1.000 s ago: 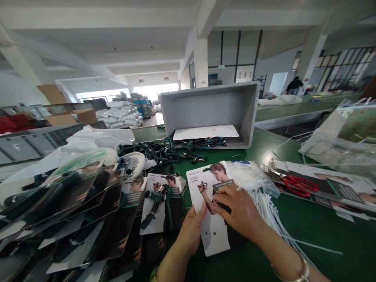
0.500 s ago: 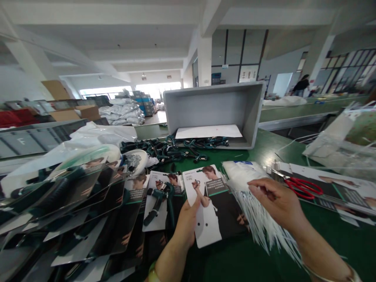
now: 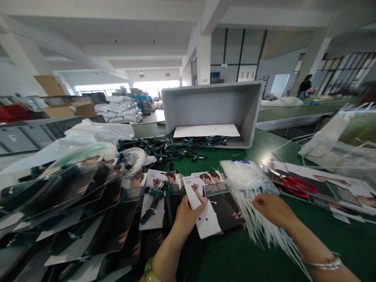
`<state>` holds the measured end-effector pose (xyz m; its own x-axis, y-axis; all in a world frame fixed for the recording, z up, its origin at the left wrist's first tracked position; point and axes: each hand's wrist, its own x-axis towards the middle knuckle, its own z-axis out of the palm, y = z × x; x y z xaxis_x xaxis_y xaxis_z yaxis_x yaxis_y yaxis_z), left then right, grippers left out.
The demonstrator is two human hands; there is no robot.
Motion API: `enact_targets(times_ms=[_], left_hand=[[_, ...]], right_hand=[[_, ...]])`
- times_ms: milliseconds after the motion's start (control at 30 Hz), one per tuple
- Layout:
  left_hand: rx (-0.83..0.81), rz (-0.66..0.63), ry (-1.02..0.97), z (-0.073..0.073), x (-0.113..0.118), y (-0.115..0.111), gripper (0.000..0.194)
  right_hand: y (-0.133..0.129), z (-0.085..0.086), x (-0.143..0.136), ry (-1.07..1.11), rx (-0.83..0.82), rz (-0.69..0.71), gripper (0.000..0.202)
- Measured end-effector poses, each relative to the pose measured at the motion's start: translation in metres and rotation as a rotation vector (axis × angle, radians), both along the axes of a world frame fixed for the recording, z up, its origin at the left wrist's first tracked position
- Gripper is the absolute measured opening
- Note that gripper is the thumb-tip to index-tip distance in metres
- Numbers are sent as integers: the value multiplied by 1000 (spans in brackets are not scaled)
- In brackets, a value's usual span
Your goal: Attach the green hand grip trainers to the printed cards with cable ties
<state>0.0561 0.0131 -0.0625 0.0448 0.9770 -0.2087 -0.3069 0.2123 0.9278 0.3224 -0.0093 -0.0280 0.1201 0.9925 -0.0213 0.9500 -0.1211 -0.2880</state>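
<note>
My left hand is closed on the left edge of a black-and-white printed packaging card, thumb on its face. Another card's edge shows behind it. A thin white piece stands out from the card's face. Over a fanned bundle of white cable ties, my right hand has its fingers curled together; whatever lies between the fingertips is hidden. Just left of the held card lies a card with a dark green hand grip trainer on it.
Carded hand grips are stacked at left. Loose grips lie before a grey crate on its side. A white dish holds small metal parts. Red-handled scissors rest on more cards at right. A person stands far back.
My right hand has come down and its fingers have curled in over the cable ties. The held card sits slightly lower and flatter, with a second card's edge showing behind it.
</note>
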Motion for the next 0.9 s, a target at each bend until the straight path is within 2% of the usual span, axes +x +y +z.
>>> enact_targets(times_ms=[67, 167, 267, 367, 433, 500, 633, 900], left_hand=[[42, 10, 29, 5, 2, -2, 62], [-5, -127, -92, 12, 5, -6, 70], [-80, -206, -102, 12, 6, -8, 63], [-131, -187, -8, 9, 6, -9, 65], [-149, -199, 7, 9, 5, -10, 69], [-154, -222, -9, 11, 5, -11, 71], [-158, -208, -29, 14, 6, -14, 69], [-92, -159, -109, 15, 11, -17, 67]], right_hand=[[-2, 4, 9, 130, 26, -6, 28], [-9, 8, 12, 526, 15, -8, 29], [-15, 14, 2, 943, -94, -14, 31], [-15, 21, -19, 1169, -105, 15, 34], [-15, 24, -38, 1201, -14, 51, 32], [-15, 24, -57, 1139, 97, 81, 29], [-19, 12, -84, 1014, 272, 68, 32], [-20, -16, -84, 1004, 273, 57, 29]])
